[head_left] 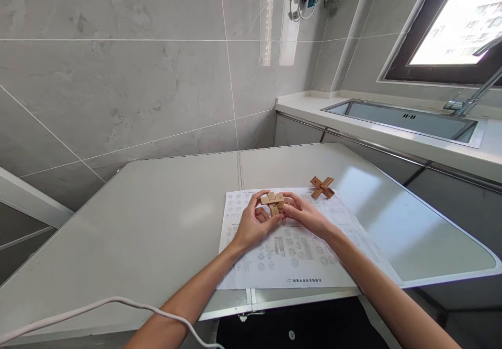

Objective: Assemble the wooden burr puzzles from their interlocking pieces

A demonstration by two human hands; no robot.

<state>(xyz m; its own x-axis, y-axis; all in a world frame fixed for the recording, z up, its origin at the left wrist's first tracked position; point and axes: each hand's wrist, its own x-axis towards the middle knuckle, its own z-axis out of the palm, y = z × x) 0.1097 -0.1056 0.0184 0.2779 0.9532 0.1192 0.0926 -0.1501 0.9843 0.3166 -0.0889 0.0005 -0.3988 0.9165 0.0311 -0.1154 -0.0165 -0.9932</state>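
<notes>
Between my two hands is a light wooden interlocking puzzle (273, 199), made of crossed bars, held above a printed sheet. My left hand (254, 221) grips it from the left, with fingers behind and thumb at the lower front. On the other side, my right hand (301, 210) closes thumb and fingers on its right part. Fingers cover some of the bars. The large white instruction sheet (270, 276) lies under both hands, covered in small diagrams. A darker wooden cross-shaped puzzle (322, 187) rests at the sheet's far right edge, touched by neither hand.
The pale folding table (164, 223) has a seam down its middle and stands against a tiled wall. A white cable (117, 300) crosses the lower left, over my left forearm. At the right are a counter with a sink (408, 119) and a faucet (466, 103).
</notes>
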